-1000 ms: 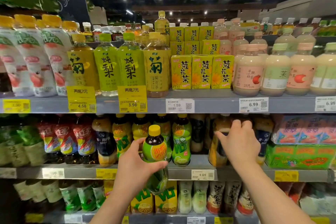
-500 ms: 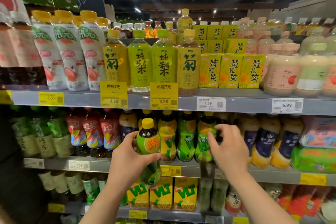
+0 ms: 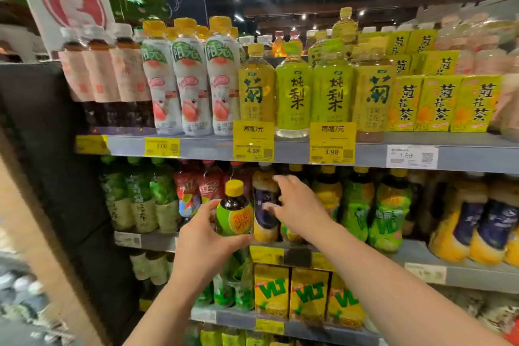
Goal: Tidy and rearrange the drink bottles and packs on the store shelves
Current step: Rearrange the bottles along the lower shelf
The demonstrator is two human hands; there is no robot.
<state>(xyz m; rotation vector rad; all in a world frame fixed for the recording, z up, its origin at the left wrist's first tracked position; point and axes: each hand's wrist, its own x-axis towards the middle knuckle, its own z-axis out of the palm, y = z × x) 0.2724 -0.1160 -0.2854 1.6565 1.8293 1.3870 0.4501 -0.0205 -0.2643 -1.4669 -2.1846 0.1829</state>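
My left hand (image 3: 203, 241) grips a dark tea bottle (image 3: 235, 215) with a green label and yellow cap, held upright in front of the middle shelf (image 3: 157, 241). My right hand (image 3: 299, 206) reaches with spread fingers toward a yellow and purple bottle (image 3: 264, 205) on that shelf, fingertips at or just short of it. To its right stand green and yellow lemon tea bottles (image 3: 356, 205); red-label bottles (image 3: 196, 188) and green tea bottles (image 3: 140, 199) stand to the left.
The top shelf (image 3: 295, 152) holds white peach bottles (image 3: 191, 84), yellow-green tea bottles (image 3: 295, 93) and yellow cartons (image 3: 438, 104). Yellow VLT cartons (image 3: 306, 295) sit on the lower shelf. A dark end panel (image 3: 56, 177) closes the shelving at left.
The view has swung left along the shelves. My right hand left the bottles further right and now reaches leftward to the yellow and purple bottle. My left hand keeps hold of the green-label bottle.
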